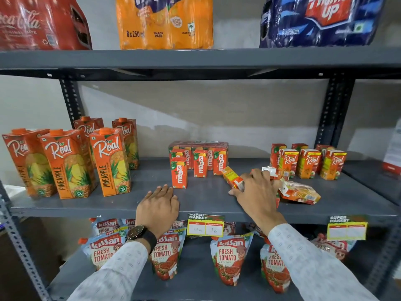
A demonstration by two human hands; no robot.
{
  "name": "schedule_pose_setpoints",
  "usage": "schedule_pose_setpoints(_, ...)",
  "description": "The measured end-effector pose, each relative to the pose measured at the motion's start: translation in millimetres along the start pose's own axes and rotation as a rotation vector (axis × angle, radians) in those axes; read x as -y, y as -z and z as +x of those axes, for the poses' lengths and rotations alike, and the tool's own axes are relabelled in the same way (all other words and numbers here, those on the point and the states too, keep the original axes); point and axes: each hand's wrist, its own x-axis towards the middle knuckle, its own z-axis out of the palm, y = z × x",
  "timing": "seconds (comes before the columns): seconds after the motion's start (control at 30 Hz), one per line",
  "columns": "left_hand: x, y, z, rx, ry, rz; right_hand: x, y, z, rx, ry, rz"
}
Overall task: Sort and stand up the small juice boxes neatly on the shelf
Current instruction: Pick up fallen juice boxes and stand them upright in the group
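Note:
On the grey middle shelf [121, 205], small orange Maaza boxes [200, 162] stand upright in a group at the centre, one of them [179, 173] a little in front. Small Real juice boxes [309, 162] stand at the right. Between the groups lie fallen boxes: one Real box [300, 193] on its side and a white-topped one [270, 171] behind my right hand. My right hand [257, 192] grips a tilted small juice box [232, 178]. My left hand [158, 206] rests flat on the shelf's front edge, holding nothing.
Tall Real pineapple cartons [109, 165] stand at the shelf's left. Soda multipacks [165, 22] sit on the shelf above. Kissan ketchup pouches [230, 257] fill the shelf below. Price tags [205, 225] hang from the front edge. Steel uprights [332, 118] frame the back.

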Motion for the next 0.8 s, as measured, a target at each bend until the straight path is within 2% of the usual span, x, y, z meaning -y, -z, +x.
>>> schedule_pose_setpoints(0.1, 0.3, -0.7, -0.1, -0.01, -0.006, -0.007, 2.9, -1.3, -2.1, 0.006, 0.098, 0.081)
schedule_pose_setpoints(0.2, -0.4, -0.8, 0.7, -0.01, -0.007, -0.005, 10.4, 3.1, -1.3, 0.092, 0.154, 0.138)
schedule_pose_setpoints(0.33, 0.0, -0.6, 0.6, -0.01, -0.009, 0.004, 18.1, 12.2, 3.6, 0.086, 0.023, 0.003)
schedule_pose_setpoints(0.47, 0.8, -1.5, 1.0, -0.015, -0.007, 0.0, 27.6, 14.4, 10.8, 0.195, -0.03, -0.073)
schedule_pose_setpoints(0.6, 0.3, -0.5, 0.9, -0.021, -0.014, 0.001, 27.3, 14.6, 14.3, 0.283, -0.062, 0.108)
schedule_pose_setpoints(0.8, -0.2, -0.2, 0.1, -0.031, -0.01, -0.001, 27.9, 17.7, 15.2, 0.312, 0.05, 0.301)
